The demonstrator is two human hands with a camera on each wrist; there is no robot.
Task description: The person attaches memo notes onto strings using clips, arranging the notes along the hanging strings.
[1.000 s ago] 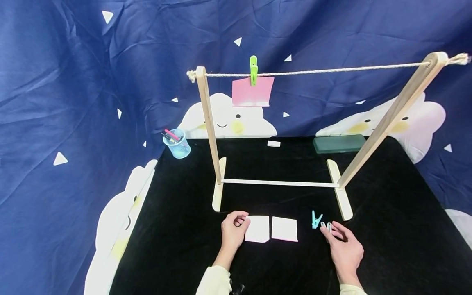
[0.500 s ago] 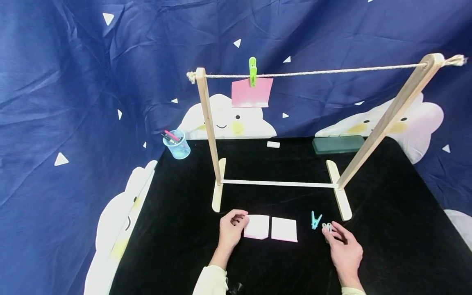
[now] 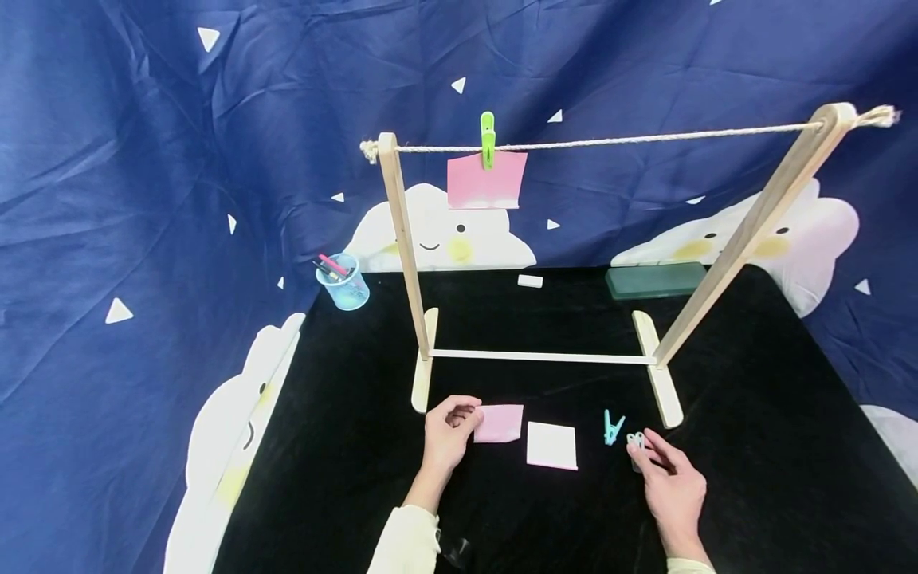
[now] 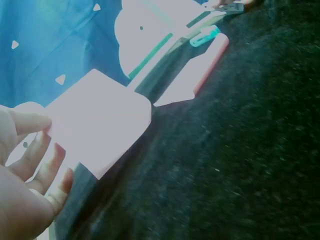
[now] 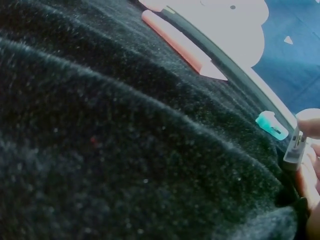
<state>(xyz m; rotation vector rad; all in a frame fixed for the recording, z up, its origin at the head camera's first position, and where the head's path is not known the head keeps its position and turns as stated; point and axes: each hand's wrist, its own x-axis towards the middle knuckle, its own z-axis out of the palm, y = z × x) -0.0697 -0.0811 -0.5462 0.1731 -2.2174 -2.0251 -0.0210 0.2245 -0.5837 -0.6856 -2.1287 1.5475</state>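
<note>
Black-covered table [image 3: 566,526] — wooden rack [image 3: 541,355], blue cup [image 3: 350,295], white block [image 3: 531,281], green case [image 3: 656,281] at rear, white note [image 3: 551,446], turquoise clothespin [image 3: 613,430] in front

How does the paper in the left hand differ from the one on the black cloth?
The held sheet is pinched by the left hand and tilted up; the resting sheet lies on the black cloth, untouched. In the head view, the held sheet looks pink, the resting sheet mostly white. Both are paper.
</note>
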